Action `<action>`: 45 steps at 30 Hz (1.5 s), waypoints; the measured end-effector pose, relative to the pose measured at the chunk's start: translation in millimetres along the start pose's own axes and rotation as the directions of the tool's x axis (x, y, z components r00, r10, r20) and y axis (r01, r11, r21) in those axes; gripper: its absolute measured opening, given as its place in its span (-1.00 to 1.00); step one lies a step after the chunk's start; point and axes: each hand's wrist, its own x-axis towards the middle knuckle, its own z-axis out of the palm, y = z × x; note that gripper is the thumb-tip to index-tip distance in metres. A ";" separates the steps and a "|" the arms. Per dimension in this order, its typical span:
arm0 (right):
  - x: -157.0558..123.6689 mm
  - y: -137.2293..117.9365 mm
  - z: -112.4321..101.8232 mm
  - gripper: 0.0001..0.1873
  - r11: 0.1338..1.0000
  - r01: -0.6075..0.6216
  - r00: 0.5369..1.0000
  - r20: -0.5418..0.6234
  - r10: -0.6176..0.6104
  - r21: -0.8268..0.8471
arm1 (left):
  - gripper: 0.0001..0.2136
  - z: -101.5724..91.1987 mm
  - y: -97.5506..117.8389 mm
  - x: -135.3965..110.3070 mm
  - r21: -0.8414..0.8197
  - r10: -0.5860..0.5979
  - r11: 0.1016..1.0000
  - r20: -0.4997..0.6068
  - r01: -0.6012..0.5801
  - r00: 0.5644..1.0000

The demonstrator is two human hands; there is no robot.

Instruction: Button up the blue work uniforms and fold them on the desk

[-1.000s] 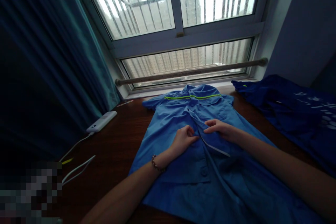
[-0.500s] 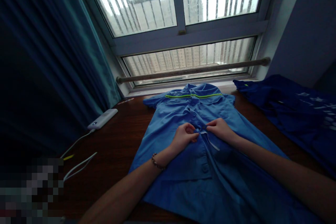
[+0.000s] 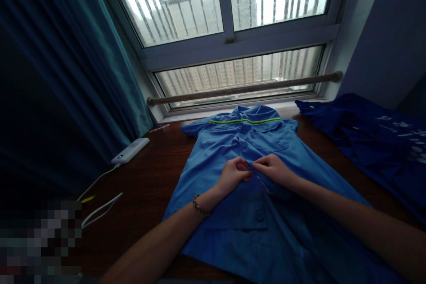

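A light blue short-sleeved shirt [image 3: 229, 151] with a yellow-green stripe across the chest lies front up on a dark wooden table [image 3: 146, 186], collar toward the window. My left hand [image 3: 234, 173] and my right hand [image 3: 271, 167] meet at the shirt's front placket, mid-chest. Both pinch the fabric edges there, fingers curled and almost touching each other. A bead bracelet circles my left wrist. Buttons show on the placket above and below my hands.
A dark blue garment [image 3: 372, 137] lies at the table's right. A white power bank [image 3: 130, 151] with white cables [image 3: 100, 208] sits at the left, near a teal curtain [image 3: 66, 75]. A barred window [image 3: 233, 22] and a rail [image 3: 242, 88] run behind the table.
My right hand has moved left and drawn the open placket edge shut against the left side. The pale inner edge seen before is now nearly hidden. The left hand barely moved.
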 end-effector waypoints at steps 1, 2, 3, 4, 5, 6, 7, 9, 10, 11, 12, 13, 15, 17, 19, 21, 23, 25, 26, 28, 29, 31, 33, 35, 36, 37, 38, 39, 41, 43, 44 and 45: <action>2.9 3.6 -1.2 -0.70 0.985 -0.098 0.995 0.037 0.093 0.145 | -0.78 -0.4 -0.8 0.4 -0.017 -0.008 1.000 0.006 0.008 1.000; 5.2 6.7 -2.2 -0.67 0.947 -0.183 0.982 0.090 0.165 0.264 | -0.77 -0.8 -1.8 0.8 -0.028 -0.012 1.000 0.010 0.013 1.000; 6.7 9.1 -2.8 -0.66 0.908 -0.243 0.968 0.139 0.207 0.342 | -0.77 -1.0 -2.7 1.0 -0.033 -0.015 0.999 0.013 0.015 1.000; 7.4 10.5 -3.0 -0.67 0.883 -0.274 0.960 0.169 0.225 0.382 | -0.77 -1.1 -3.5 1.0 -0.032 -0.014 0.999 0.014 0.014 1.000; 7.5 11.0 -2.7 -0.69 0.877 -0.283 0.957 0.181 0.228 0.388 | -0.77 -0.9 -3.9 0.9 -0.029 -0.010 1.000 0.014 0.010 1.000; 7.0 10.5 -2.0 -0.71 0.888 -0.276 0.958 0.177 0.224 0.369 | -0.77 -0.5 -3.8 0.4 -0.027 -0.006 1.000 0.013 0.006 1.000; 6.1 9.2 -1.2 -0.74 0.908 -0.258 0.964 0.150 0.220 0.330 | -0.76 0.2 -2.9 -0.2 -0.033 -0.009 0.999 0.010 0.009 1.000; 3.9 5.3 0.8 -0.81 0.961 -0.195 0.981 0.046 0.190 0.194 | -0.74 1.9 0.9 -2.0 -0.088 -0.048 0.995 0.008 0.048 0.999; 2.7 3.3 1.8 -0.83 0.982 -0.155 0.988 -0.012 0.157 0.104 | -0.73 2.8 3.4 -3.0 -0.135 -0.077 0.988 0.011 0.078 0.997; 1.6 1.6 2.8 -0.85 0.994 -0.113 0.991 -0.065 0.114 0.012 | -0.73 3.6 6.0 -3.9 -0.184 -0.108 0.977 0.014 0.109 0.994; 0.5 0.3 3.9 -0.87 0.995 -0.076 0.992 -0.107 0.068 -0.072 | -0.72 4.3 8.4 -4.7 -0.226 -0.137 0.965 0.013 0.136 0.991; -0.5 -0.4 5.1 -0.88 0.989 -0.049 0.990 -0.136 0.030 -0.138 | -0.72 4.9 10.4 -5.4 -0.257 -0.159 0.954 0.008 0.156 0.987; -2.1 -0.3 8.0 -0.89 0.977 -0.018 0.987 -0.158 -0.016 -0.210 | -0.72 5.9 12.3 -6.2 -0.286 -0.188 0.942 -0.012 0.177 0.982; -3.2 1.3 11.4 -0.89 0.972 -0.011 0.986 -0.161 -0.028 -0.236 | -0.71 6.7 12.1 -6.6 -0.299 -0.212 0.934 -0.033 0.193 0.977; -3.8 3.2 14.5 -0.90 0.970 -0.004 0.986 -0.162 -0.036 -0.243 | -0.72 7.5 11.1 -7.1 -0.316 -0.231 0.926 -0.048 0.205 0.972; -4.3 4.4 16.7 -0.91 0.973 0.001 0.987 -0.158 -0.039 -0.232 | -0.75 8.0 10.4 -7.7 -0.337 -0.249 0.917 -0.063 0.214 0.966; -5.0 4.5 18.1 -0.91 0.978 0.001 0.988 -0.152 -0.033 -0.210 | -0.78 7.9 10.5 -8.2 -0.359 -0.267 0.906 -0.076 0.223 0.961; -5.7 3.8 18.7 -0.89 0.983 0.002 0.990 -0.141 -0.028 -0.181 | -0.80 7.3 11.0 -8.5 -0.378 -0.282 0.896 -0.080 0.233 0.956; -5.8 3.4 18.7 -0.87 0.986 0.004 0.990 -0.136 -0.027 -0.166 | -0.81 6.9 11.3 -8.5 -0.383 -0.288 0.893 -0.081 0.237 0.954; -5.4 3.0 18.4 -0.86 0.992 0.003 0.991 -0.131 -0.020 -0.127 | -0.81 6.5 11.9 -8.4 -0.391 -0.295 0.888 -0.086 0.240 0.952; -4.7 3.2 18.0 -0.86 0.995 -0.004 0.992 -0.125 -0.008 -0.098 | -0.81 6.6 12.2 -8.2 -0.394 -0.297 0.887 -0.089 0.241 0.951; -2.5 4.4 16.8 -0.83 0.999 -0.034 0.995 -0.098 0.033 -0.010 | -0.78 7.4 13.0 -7.7 -0.396 -0.304 0.886 -0.102 0.241 0.947; 0.2 6.1 15.3 -0.78 0.992 -0.078 0.996 -0.045 0.082 0.098 | -0.74 8.7 14.0 -7.2 -0.394 -0.309 0.887 -0.120 0.240 0.944; 2.7 7.8 13.8 -0.73 0.973 -0.126 0.992 0.011 0.127 0.191 | -0.70 10.1 15.0 -7.3 -0.391 -0.306 0.891 -0.136 0.232 0.942; 3.6 8.3 13.1 -0.71 0.962 -0.150 0.989 0.035 0.145 0.227 | -0.69 10.6 15.3 -7.6 -0.389 -0.298 0.894 -0.140 0.224 0.944; 4.4 8.7 12.6 -0.69 0.953 -0.168 0.986 0.057 0.159 0.253 | -0.68 11.0 15.5 -8.1 -0.386 -0.288 0.897 -0.142 0.215 0.947; 5.0 8.7 12.1 -0.68 0.945 -0.181 0.983 0.073 0.167 0.273 | -0.67 11.3 15.4 -8.8 -0.382 -0.277 0.901 -0.144 0.205 0.950; 5.4 8.6 11.8 -0.68 0.940 -0.186 0.982 0.083 0.170 0.287 | -0.65 11.6 15.2 -9.6 -0.374 -0.264 0.907 -0.144 0.194 0.954; 5.9 7.7 11.3 -0.67 0.936 -0.181 0.983 0.085 0.162 0.303 | -0.63 12.1 14.1 -10.8 -0.356 -0.236 0.919 -0.146 0.172 0.961; 6.3 6.6 10.9 -0.66 0.935 -0.174 0.985 0.075 0.158 0.310 | -0.62 12.8 12.6 -11.5 -0.339 -0.207 0.929 -0.143 0.149 0.968; 6.5 6.2 10.6 -0.66 0.932 -0.178 0.984 0.074 0.162 0.315 | -0.62 13.2 11.9 -11.5 -0.331 -0.193 0.933 -0.139 0.138 0.971; 6.7 5.9 10.4 -0.66 0.929 -0.185 0.983 0.080 0.168 0.322 | -0.62 13.7 11.2 -11.4 -0.324 -0.181 0.937 -0.134 0.130 0.974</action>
